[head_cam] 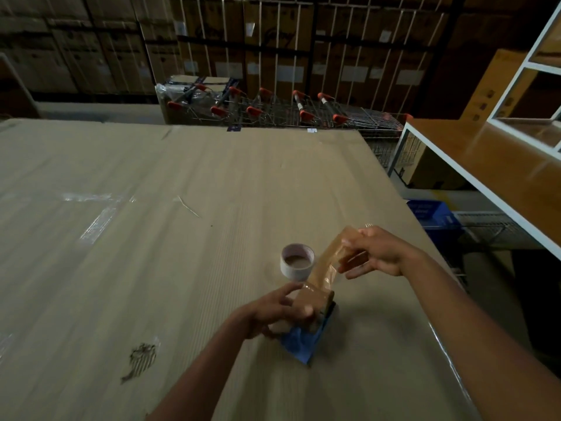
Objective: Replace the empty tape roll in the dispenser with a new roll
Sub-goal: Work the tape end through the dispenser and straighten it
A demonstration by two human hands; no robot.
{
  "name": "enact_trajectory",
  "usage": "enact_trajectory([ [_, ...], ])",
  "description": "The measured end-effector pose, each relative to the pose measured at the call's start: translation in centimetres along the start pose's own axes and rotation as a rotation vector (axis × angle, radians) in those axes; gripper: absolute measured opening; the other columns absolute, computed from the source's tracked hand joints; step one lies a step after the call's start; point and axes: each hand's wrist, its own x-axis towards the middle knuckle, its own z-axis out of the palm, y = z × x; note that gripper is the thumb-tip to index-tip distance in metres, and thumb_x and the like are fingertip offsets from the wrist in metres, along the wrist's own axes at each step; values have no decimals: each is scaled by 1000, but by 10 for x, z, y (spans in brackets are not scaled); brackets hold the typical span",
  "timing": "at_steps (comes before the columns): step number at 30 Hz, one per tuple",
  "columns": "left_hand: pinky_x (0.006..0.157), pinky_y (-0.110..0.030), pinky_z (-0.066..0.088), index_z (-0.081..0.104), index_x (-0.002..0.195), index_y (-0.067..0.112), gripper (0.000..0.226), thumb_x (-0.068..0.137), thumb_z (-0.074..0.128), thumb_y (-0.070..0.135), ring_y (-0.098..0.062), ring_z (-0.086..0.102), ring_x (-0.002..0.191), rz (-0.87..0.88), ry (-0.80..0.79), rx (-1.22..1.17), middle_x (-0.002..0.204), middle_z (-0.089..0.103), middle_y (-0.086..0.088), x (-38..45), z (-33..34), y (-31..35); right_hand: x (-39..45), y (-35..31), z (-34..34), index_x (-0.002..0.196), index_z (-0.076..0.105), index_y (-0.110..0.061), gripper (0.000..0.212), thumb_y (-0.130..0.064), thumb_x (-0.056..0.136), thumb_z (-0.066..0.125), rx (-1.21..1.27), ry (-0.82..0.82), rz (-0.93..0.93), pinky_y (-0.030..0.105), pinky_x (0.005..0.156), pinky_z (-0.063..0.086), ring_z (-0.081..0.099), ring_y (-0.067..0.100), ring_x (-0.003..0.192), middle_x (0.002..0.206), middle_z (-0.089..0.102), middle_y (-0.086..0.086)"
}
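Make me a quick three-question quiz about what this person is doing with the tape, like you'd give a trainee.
1. True or false: the right hand pinches a strip of brown tape pulled out from the brown roll.
2. Where is the empty white core? A) standing on the cardboard surface beyond the hands, B) in the left hand, C) on the shelf.
3. What colour is the dispenser under the brown roll?

Key: 1 true; 2 A; 3 blue.
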Motion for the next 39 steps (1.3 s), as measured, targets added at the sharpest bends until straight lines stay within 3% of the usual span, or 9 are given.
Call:
enact_trajectory([
  [5, 81, -62, 56, 35, 140, 48, 102, 56, 91, 35, -32, 45, 132, -206, -71, -4, 144, 44, -6, 10, 5, 11, 8, 51, 34, 109, 51, -8, 39, -38, 102, 28, -89, -7, 161, 45, 69, 54, 64, 37, 76, 93, 61, 21],
  [8, 87, -61, 54, 32, 144, 45, 102, 60, 89, 31, -30, 50, 128, -140, -31, -46, 132, 52, -2, 15, 19, 6, 10, 70, 48, 115, 50, -7, 39, -37, 102, 29, 0, 18, 135, 43, 62, 58, 60, 30, 62, 97, 54, 21],
  [13, 88, -55, 50, 48, 117, 58, 53, 75, 77, 42, -25, 51, 122, 28, 27, -327, 133, 49, 5, 7, 39, -7, 6, 76, 40, 108, 44, -3, 35, -34, 102, 29, 224, -1, 121, 49, 63, 57, 60, 33, 63, 84, 53, 19],
  [16, 91, -53, 46, 52, 116, 53, 54, 67, 72, 55, -24, 51, 122, 51, 90, -398, 131, 54, 8, 1, 48, -6, -1, 68, 37, 101, 45, -4, 32, -32, 102, 31, 278, -11, 88, 52, 62, 58, 65, 38, 63, 80, 51, 16],
  [19, 107, -59, 38, 55, 128, 42, 77, 56, 69, 65, -25, 52, 126, 63, 101, -500, 135, 60, 1, 0, 49, -9, -11, 53, 34, 105, 50, -1, 33, -28, 103, 32, 253, -52, 29, 57, 68, 57, 66, 43, 70, 86, 55, 22],
  [24, 101, -59, 46, 45, 137, 38, 86, 59, 70, 61, -35, 55, 124, 190, 11, -328, 137, 57, -8, -9, 44, -2, -39, 21, 27, 110, 49, 6, 29, -20, 100, 41, 77, -90, 14, 58, 65, 57, 66, 49, 73, 87, 61, 33],
  [30, 84, -28, 57, 51, 131, 39, 74, 61, 73, 51, -16, 65, 107, 342, 72, -74, 125, 60, 1, -22, 45, 3, -73, -40, 10, 69, 64, 10, 18, -2, 82, 62, -240, 302, -301, 35, 53, 59, 69, 35, 63, 74, 68, 28],
  [34, 83, -27, 59, 57, 123, 42, 64, 62, 74, 46, -6, 69, 95, 350, 62, -15, 108, 66, 15, -34, 43, 2, -80, -53, 4, 75, 64, 14, 12, 3, 78, 66, -354, 263, -291, 43, 64, 61, 72, 34, 67, 76, 70, 26],
  [39, 84, -30, 58, 54, 127, 41, 70, 60, 75, 44, -8, 67, 100, 381, 46, 21, 111, 66, 16, -45, 43, 1, -77, -41, -4, 84, 55, 22, 17, 8, 80, 63, -111, 145, -162, 30, 54, 58, 72, 26, 64, 78, 66, 26],
])
